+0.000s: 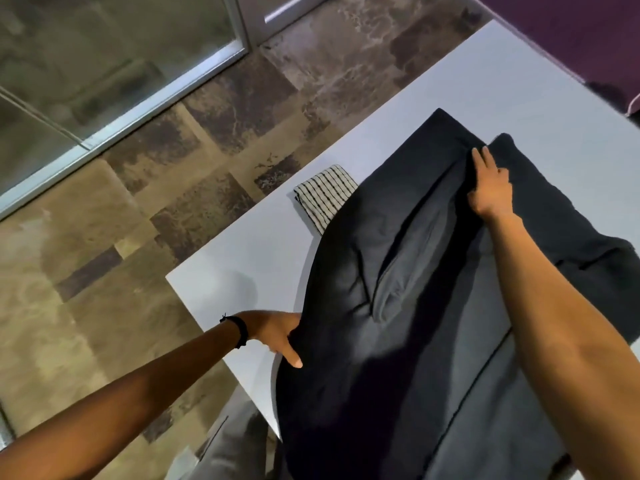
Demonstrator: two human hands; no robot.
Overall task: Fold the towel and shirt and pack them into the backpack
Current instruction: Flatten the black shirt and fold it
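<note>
On the white tabletop (242,271) the dark shirt (398,341) lies spread, hiding part of the striped towel (322,192). The left hand (273,329) grips its edge, fingers hidden beneath; the right hand (491,188) rests on a fold, grip unclear.

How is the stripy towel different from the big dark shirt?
The towel is pale with dark stripes; the shirt is plain dark. The towel is folded small, while the shirt is spread wide and rumpled. No hand touches the towel; the left hand grips the shirt's edge and the right hand rests on it. Both lie on the white table.
</note>
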